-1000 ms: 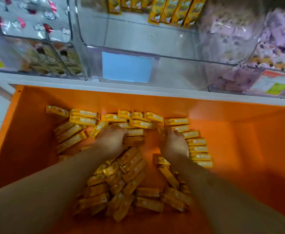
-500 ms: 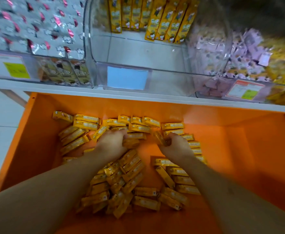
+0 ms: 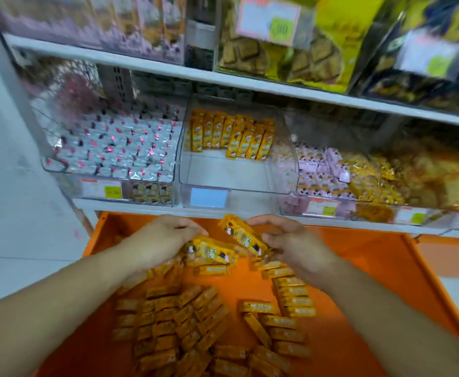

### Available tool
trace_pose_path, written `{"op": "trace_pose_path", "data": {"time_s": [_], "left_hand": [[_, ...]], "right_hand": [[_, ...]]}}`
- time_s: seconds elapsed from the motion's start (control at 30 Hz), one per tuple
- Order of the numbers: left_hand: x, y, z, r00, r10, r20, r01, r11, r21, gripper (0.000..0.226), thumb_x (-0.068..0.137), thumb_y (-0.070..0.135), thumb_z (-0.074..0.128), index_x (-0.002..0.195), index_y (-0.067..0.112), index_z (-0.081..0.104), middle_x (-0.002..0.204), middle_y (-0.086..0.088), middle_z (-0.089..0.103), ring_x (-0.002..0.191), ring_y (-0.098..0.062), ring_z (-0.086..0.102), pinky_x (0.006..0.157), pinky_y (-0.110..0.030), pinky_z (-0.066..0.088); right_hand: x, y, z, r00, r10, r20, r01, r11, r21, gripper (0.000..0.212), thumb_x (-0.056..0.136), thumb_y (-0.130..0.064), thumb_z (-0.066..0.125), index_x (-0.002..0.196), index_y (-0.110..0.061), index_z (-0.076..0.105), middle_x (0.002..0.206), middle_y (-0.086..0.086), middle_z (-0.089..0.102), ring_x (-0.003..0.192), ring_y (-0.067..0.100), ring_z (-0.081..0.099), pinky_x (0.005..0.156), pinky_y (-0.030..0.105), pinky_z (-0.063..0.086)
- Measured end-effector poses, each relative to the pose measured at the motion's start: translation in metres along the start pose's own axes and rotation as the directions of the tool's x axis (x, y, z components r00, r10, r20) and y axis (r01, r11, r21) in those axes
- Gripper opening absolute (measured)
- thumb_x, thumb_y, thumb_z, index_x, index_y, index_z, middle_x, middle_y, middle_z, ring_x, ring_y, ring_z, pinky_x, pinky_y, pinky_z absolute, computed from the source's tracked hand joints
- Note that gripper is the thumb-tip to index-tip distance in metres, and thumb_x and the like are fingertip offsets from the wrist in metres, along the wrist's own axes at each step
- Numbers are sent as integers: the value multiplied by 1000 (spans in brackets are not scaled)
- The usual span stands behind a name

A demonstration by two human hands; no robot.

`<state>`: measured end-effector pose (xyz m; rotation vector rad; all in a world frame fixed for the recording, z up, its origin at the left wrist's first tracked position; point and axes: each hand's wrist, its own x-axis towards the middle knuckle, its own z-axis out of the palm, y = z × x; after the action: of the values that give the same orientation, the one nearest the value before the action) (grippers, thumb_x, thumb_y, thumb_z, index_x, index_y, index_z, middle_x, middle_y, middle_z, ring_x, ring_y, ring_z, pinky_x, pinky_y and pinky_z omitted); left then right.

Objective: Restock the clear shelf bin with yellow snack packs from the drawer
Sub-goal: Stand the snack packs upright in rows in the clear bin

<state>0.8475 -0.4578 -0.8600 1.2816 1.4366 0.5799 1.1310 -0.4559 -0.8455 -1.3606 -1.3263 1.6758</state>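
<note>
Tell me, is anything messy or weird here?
A bit. The yellow snack packs in the orange drawer lie jumbled at all angles, not in neat rows. The clear shelf bin holds only one row at its back; its front is bare. Nothing looks torn or spilled.

Both hands are raised over the orange drawer's [image 3: 372, 268] far edge: left hand [image 3: 160, 240] and right hand [image 3: 293, 246] each grip yellow snack packs [image 3: 212, 251], below the clear shelf bin [image 3: 236, 175].
</note>
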Motion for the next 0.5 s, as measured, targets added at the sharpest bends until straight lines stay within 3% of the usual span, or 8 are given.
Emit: {"op": "trace_pose_path", "data": {"time_s": [0.07,0.2,0.27,0.4,0.5], "left_hand": [[-14,8,-5,1000,16,15,-15,997,-73,19,97,30,68,104,18,80,76,3,74,65,-12,63,64,-28,47],[-43,19,-7,990,129,62,-131,991,22,15,93,23,75,106,14,77,76,8,74,71,-3,66,70,-23,49],[-53,22,-6,988,144,63,-146,989,30,11,92,17,77,103,13,77,75,8,73,74,-6,67,74,-25,49],[-66,37,2,990,137,21,-133,979,-153,7,91,9,77,97,10,77,72,0,73,71,-10,65,67,-17,51],[-63,45,5,997,74,15,-66,954,-291,19,89,6,78,107,1,74,83,-16,74,75,-18,69,71,-25,60]], "right_hand": [[-15,-14,9,999,-33,-7,33,999,43,29,102,2,54,121,-9,73,109,20,70,91,34,59,68,39,54],[-36,-25,30,991,-55,-120,63,996,70,28,104,1,50,106,-7,77,95,17,73,83,30,59,62,34,51],[-38,-27,39,985,-59,-160,72,995,76,30,105,-1,50,101,-9,79,94,13,75,80,28,59,60,34,49],[-29,-28,49,981,-109,-163,94,991,-99,30,107,-11,53,100,-21,81,101,10,77,80,22,62,63,35,49],[-23,-33,52,981,-112,-156,81,978,-191,30,107,-13,52,101,-23,80,93,4,77,76,15,64,64,31,50]]}}
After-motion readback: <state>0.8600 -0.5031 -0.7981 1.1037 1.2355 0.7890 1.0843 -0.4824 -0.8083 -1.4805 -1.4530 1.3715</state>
